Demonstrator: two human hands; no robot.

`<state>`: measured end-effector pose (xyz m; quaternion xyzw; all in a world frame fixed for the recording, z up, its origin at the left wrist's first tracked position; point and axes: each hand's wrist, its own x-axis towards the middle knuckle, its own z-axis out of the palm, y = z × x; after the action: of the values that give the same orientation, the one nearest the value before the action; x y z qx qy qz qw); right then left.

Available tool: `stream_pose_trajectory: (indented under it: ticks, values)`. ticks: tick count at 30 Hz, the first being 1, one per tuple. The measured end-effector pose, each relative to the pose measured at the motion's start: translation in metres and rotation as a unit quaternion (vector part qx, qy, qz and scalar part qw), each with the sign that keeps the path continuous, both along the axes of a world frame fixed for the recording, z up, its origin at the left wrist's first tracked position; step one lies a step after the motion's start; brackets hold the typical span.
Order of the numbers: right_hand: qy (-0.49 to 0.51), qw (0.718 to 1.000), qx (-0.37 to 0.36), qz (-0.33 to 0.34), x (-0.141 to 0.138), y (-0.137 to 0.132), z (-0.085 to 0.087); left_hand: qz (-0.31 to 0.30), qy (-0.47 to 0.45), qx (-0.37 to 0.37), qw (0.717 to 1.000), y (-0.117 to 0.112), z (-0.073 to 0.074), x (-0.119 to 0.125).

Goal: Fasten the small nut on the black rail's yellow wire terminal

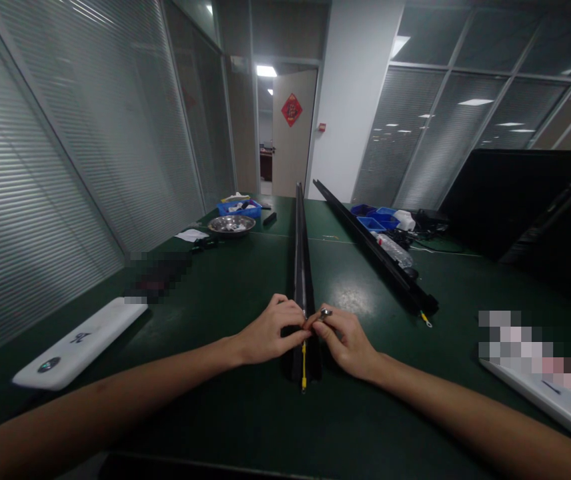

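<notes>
Black rail [301, 267] is lying flat on the green worktop [225, 300]. It is pointing straight away from the person, w/ its near end right in front of them. Lying this way, prob. so both hands are reaching the end w/o stretching. A yellow wire [303, 368] is poking out of that near end, along the middle groove.

L hand [270, 330] is pinching the rail's left side w/ thumb & fingertips, closed tight on it. Looks like it's stopping the rail from sliding. R hand [348, 340] is pinching too, its fingertips meeting the L ones on top of the rail, just above the wire. A small silver bit [325, 311] is sitting at the R fingers; can't tell if it's a ring or a loose part. Tiny spot, so only fingertips are working, not whole palms.

A second rail [375, 257] is lying off to the R, slanted & apart, so it's not getting in the way. Metal bowl [231, 225] & blue bins [373, 220] are sitting far back. White panel [80, 341] is lying near the L arm.
</notes>
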<state>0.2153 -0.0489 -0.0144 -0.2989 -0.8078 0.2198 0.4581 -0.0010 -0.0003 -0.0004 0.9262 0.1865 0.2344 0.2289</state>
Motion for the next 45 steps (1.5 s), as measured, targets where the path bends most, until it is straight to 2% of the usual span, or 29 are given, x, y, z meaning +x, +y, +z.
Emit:
stream_pose_trajectory:
  ticks: [4,11,20,28,37,45]
  values:
    - [-0.007,1.000,-0.004,-0.007,-0.0006,-0.0006,-0.0004,-0.001,0.000,-0.006,1.000,0.0007,-0.0006,0.0007]
    - [0.001,1.000,-0.014,0.021,0.0013,0.0032,0.0000,0.007,0.003,-0.004,1.000,0.0005,0.0007,0.0008]
    - [-0.013,1.000,-0.001,-0.010,0.0000,-0.0004,-0.0008,-0.003,0.006,-0.016,1.000,0.0001,0.0027,0.0008]
    - [0.007,1.000,-0.018,0.020,0.0003,0.0025,0.0041,0.011,0.004,-0.010,1.000,0.0001,0.0029,0.0010]
    - [-0.003,1.000,-0.008,-0.005,-0.0004,0.0003,0.0009,0.002,0.003,-0.007,1.000,0.0013,-0.0006,0.0009]
    - [0.008,0.999,-0.024,0.021,0.0011,0.0038,0.0019,0.020,0.004,-0.013,1.000,0.0000,0.0028,0.0021]
